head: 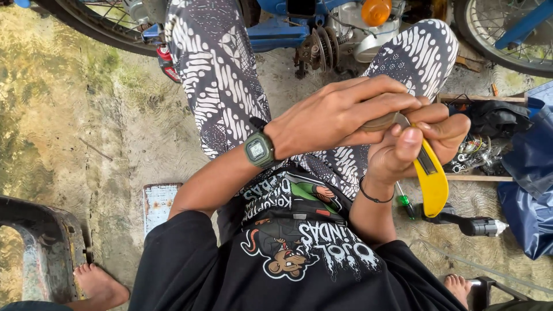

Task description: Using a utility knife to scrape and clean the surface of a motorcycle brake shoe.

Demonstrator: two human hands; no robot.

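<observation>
The right hand (415, 147) is closed around a yellow utility knife (432, 178), thumb pressed along its upper body, with the handle end sticking down past the palm toward the wrist; the blade end is hidden among the fingers, so how far the blade is out cannot be told. The left hand (340, 115), wearing a green digital watch (259, 150), is curled over a small flat brownish disc-like piece (383, 122), pinching it right against the knife hand above the person's patterned trousers (219, 75). The main risk, as I judge it, is a slip: the left fingers sit directly beside where the blade must be working, so a sudden give in the material could drive the edge into a fingertip or thumb. Both hands are held in the air over the lap with nothing bracing the piece, so a push that overshoots could carry on toward the thigh. The piece is small and mostly covered, so the grip on it looks slight; if it twists, it could drop to the concrete floor (86, 115) and roll toward the blue motorcycle (322, 29). A green-handled screwdriver (405, 200) and a black tool (466, 223) lie on the floor at the person's right, near a bare foot (458, 285), and could be stepped on.
</observation>
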